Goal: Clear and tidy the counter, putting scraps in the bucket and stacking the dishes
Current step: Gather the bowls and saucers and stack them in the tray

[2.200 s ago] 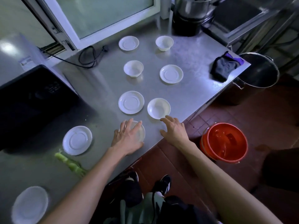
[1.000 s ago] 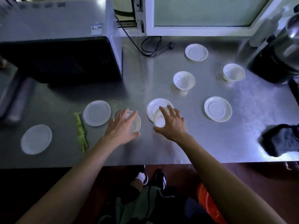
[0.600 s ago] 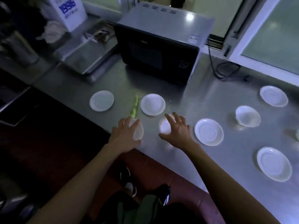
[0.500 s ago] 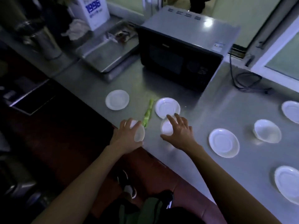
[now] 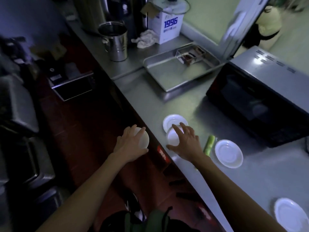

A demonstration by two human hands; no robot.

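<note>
Left hand (image 5: 129, 148) grips a white bowl (image 5: 143, 139) from above, fingers curled round it, off the counter (image 5: 250, 178) edge above the floor. Right hand (image 5: 185, 144) holds a second bowl (image 5: 173, 138) over the counter, fingers spread round its rim, overlapping a saucer (image 5: 173, 121). A green scrap (image 5: 209, 144) lies beside another saucer (image 5: 229, 154). A third saucer (image 5: 290, 215) sits far right.

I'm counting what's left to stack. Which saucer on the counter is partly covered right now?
The saucer nearest the tray; the right hand holds a bowl over its near edge. The other two lie uncovered.
</note>
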